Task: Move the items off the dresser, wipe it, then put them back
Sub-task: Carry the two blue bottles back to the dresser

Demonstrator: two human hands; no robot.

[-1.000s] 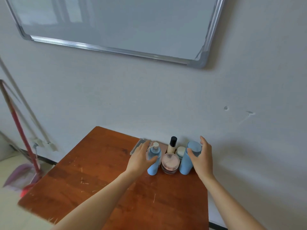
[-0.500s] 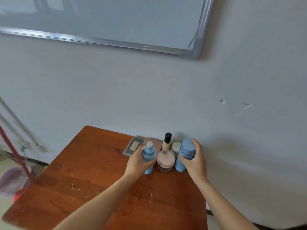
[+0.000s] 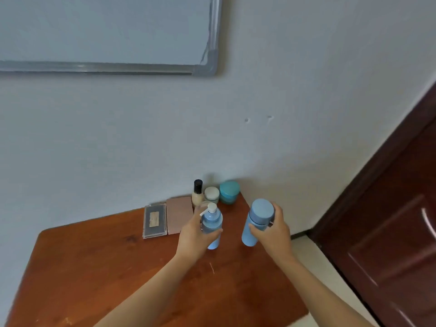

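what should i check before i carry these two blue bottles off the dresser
1. Left hand grip on the pump bottle: ok, fingers wrap its body.
2. Right hand grip on the capped bottle: ok, fingers curl round it.
3. Bottles roughly upright: ok.
4. Bottles lifted clear of the dresser: cannot tell.
5. Spot to set them down: cannot tell, none in view.
6. Dresser ready to wipe: not ok; the foundation bottle, cream jar, teal jar, pink case and grey case are on it.
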